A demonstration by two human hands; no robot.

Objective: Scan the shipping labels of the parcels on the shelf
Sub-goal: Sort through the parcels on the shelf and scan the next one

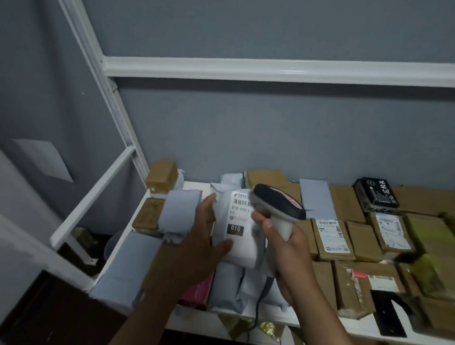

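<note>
both forearms reach forward; left hand (205, 231) pinches a parcel (241, 225) between thumb and fingers, right hand (283, 240) grips a scanner (279, 203).

Left hand (205, 239) holding parcel (241, 230) — right hand (287, 242) gripping scanner (278, 204)

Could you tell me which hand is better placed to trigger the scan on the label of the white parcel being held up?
The right hand. It already grips the scanner by its handle, with the head over the white parcel's label. The left hand holds that white parcel, so it is occupied.
</note>
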